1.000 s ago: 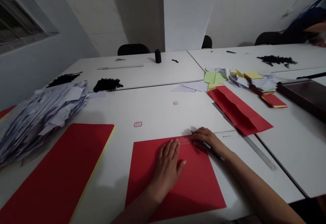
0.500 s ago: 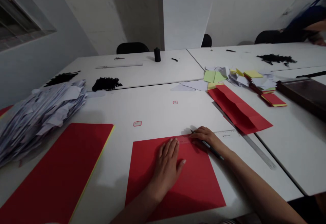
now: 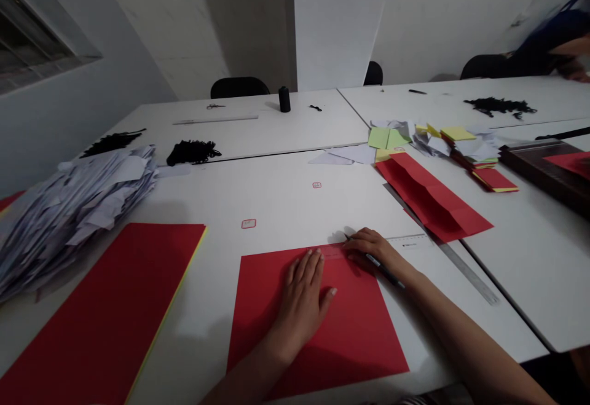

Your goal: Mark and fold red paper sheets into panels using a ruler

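Observation:
A red sheet of paper lies flat on the white table in front of me. My left hand rests on it, fingers stretched out, the fingertips at a clear ruler along the sheet's far edge. Closed around a black pen, my right hand sits at the sheet's far right corner, over the ruler. The pen's tip points away from me, just past that edge.
On the left are a stack of red sheets with a yellow edge and a heap of white paper scraps. To the right lie a folded red paper and a metal ruler. Black thread bundles and a black spool are farther back.
A piece of red paper has come into view at the right edge, over the dark box. My hands, the pen and the sheet look unmoved.

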The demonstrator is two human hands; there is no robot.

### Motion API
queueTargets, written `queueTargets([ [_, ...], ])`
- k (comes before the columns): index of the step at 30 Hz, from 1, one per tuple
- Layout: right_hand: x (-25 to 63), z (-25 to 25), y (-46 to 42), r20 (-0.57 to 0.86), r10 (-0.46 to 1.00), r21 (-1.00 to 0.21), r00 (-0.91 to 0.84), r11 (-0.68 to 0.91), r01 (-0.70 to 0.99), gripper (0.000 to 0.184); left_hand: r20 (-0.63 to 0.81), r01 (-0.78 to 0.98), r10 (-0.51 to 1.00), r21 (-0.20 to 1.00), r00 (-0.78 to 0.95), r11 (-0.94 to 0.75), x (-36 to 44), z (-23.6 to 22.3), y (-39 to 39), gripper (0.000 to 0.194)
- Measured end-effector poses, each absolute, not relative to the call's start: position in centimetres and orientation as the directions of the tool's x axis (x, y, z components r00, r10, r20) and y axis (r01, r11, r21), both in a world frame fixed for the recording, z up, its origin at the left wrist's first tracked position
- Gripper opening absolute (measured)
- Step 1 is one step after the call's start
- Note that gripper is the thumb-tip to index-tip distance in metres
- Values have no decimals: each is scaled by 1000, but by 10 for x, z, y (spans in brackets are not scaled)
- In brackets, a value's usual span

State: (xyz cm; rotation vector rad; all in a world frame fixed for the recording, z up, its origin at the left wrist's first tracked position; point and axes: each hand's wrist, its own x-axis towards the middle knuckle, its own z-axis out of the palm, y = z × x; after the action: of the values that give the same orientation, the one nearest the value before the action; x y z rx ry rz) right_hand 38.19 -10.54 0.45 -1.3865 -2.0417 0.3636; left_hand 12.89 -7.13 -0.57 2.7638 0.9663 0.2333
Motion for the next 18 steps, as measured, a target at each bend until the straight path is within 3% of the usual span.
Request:
queueTargets([
  [18,382,4,-105,363,899,-540,-246,418,731,26,117,594,626,220,771,-774,129,-8,-72,59],
])
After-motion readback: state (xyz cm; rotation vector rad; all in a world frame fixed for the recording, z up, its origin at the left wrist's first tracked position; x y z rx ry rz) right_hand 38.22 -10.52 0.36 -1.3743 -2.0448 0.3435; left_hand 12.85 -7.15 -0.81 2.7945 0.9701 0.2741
